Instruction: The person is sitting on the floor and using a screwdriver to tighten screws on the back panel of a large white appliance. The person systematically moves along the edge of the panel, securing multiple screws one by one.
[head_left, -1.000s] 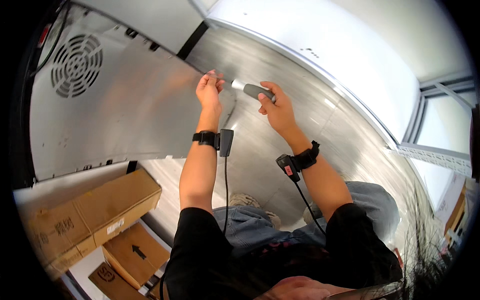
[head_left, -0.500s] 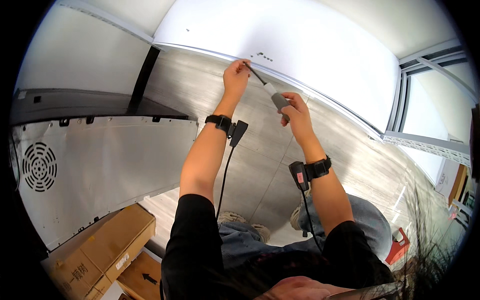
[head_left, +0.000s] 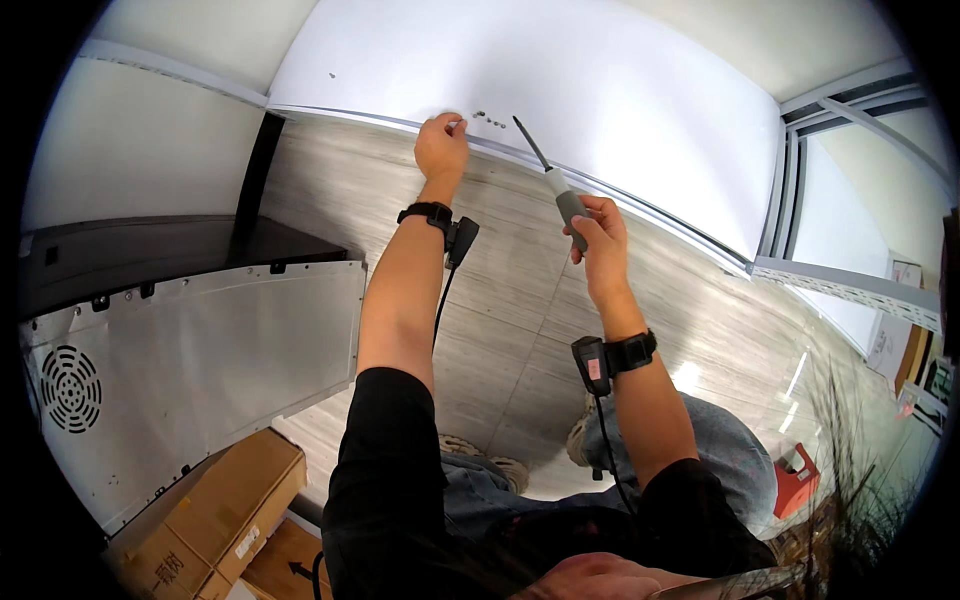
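In my right hand (head_left: 598, 236) is a screwdriver (head_left: 570, 207) with a grey handle, my fingers wrapped round it. Its dark shaft points up and to the left over the white shelf board, its tip apart from my left hand. At the front edge of the white board (head_left: 640, 120), my left hand (head_left: 441, 147) has its fingers curled together. What those fingers hold, if anything, is too small or hidden to make out. Several small screws (head_left: 489, 119) lie on the board just right of my left fingertips. One more small piece (head_left: 332, 75) lies farther left.
A metal panel with a round vent (head_left: 230, 345) stands at the left, above cardboard boxes (head_left: 225, 500). A slotted metal frame (head_left: 845, 285) borders the board at right. Near my right knee a red object (head_left: 795, 483) sits on the floor. Cables hang from both wrist straps.
The screwdriver tip has parted from my left fingers and now points over the board. My left hand has shifted to the board's edge beside the screws. The whole view has shifted slightly.
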